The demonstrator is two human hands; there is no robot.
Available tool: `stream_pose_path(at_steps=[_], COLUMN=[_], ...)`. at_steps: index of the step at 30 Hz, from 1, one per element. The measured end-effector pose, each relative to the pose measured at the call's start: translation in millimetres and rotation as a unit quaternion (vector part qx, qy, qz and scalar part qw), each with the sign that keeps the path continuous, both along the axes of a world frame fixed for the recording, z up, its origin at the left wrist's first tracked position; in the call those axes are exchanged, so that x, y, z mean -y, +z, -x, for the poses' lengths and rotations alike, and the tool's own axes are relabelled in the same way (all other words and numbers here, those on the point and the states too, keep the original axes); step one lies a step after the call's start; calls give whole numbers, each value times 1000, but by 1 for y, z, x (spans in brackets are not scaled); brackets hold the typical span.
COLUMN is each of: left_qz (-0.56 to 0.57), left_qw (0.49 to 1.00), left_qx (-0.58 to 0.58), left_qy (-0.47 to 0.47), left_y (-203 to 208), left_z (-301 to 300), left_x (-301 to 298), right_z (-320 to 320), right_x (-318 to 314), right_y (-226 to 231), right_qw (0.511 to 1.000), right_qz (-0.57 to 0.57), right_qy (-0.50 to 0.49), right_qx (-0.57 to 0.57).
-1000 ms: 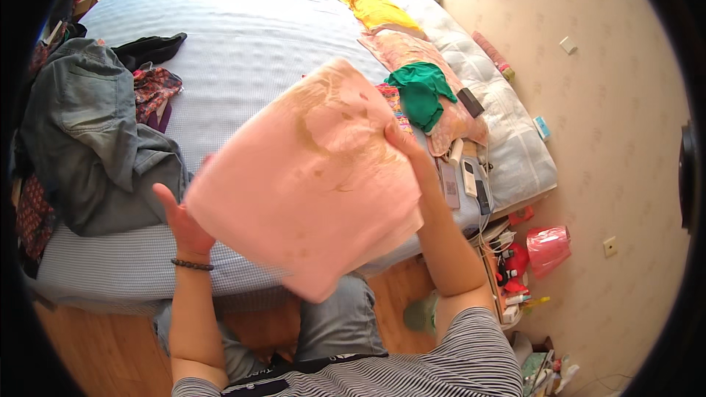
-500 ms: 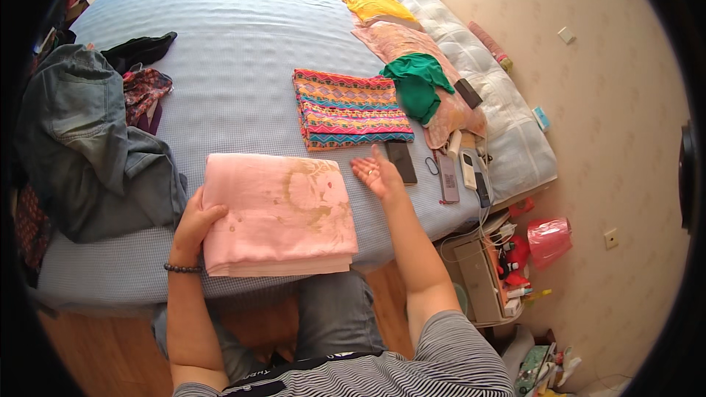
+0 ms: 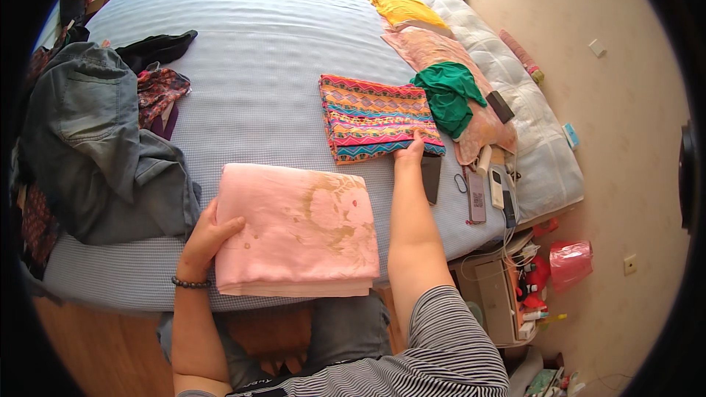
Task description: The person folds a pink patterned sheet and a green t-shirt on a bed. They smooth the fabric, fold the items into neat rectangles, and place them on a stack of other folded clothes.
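Note:
A pink folded cloth (image 3: pixel 294 239) with brown-gold markings lies at the bed's near edge. My left hand (image 3: pixel 209 237) grips its left side, thumb on top and fingers underneath out of sight. Farther off to the right is a folded cloth with bright zigzag stripes (image 3: pixel 376 116). My right hand (image 3: pixel 410 151) holds this striped cloth by its near edge, thumb above and the other fingers hidden below. Partly covered by the right hand and the cloth, a dark flat device (image 3: pixel 432 182) rests on the bed. A green cloth (image 3: pixel 447 95) touches the striped cloth's far right corner.
Jeans (image 3: pixel 95 125) and other clothes are heaped on the bed (image 3: pixel 257 51) at left. Along the right lie a yellow cloth (image 3: pixel 404 6), a peach pillow (image 3: pixel 430 51), a white quilt (image 3: pixel 540 147) and a phone (image 3: pixel 476 198). A cluttered nightstand (image 3: pixel 482 287) stands beside the bed.
My right hand has gone from open in the air to gripping the striped cloth's near edge. My left hand stays on the pink cloth. The whole view has shifted slightly.

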State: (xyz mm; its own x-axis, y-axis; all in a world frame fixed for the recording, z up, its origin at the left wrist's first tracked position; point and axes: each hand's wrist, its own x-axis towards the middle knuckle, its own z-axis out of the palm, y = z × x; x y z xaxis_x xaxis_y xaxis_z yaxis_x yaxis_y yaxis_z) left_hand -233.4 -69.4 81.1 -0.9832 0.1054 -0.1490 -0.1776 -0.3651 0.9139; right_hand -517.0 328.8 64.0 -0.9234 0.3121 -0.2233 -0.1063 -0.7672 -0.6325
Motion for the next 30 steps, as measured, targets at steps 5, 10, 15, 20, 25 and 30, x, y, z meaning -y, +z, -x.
stream_pose_path(at_steps=[5,10,15,20,25,30], left_qz=[38,-205,-497,-511,-360,-246], left_qw=[994,971,844,858,931,968], left_qx=[-89,-111,188,-35,44,16], left_qy=[59,58,-74,-35,-34,-45], left_y=[22,49,45,94,119,183], left_z=[0,-5,11,-22,-38,9], left_x=[-20,-61,-124,-117,-42,-30], right_z=[10,-73,-169,-248,-284,-251], right_x=[20,108,152,157,152,115], right_y=[33,148,205,212,215,213], right_qw=[998,995,985,978,988,972], right_qz=[11,14,38,21,18,-3], right_qy=[-30,-51,6,56,98,147], right_qx=[-53,-87,-170,-202,-119,-184])
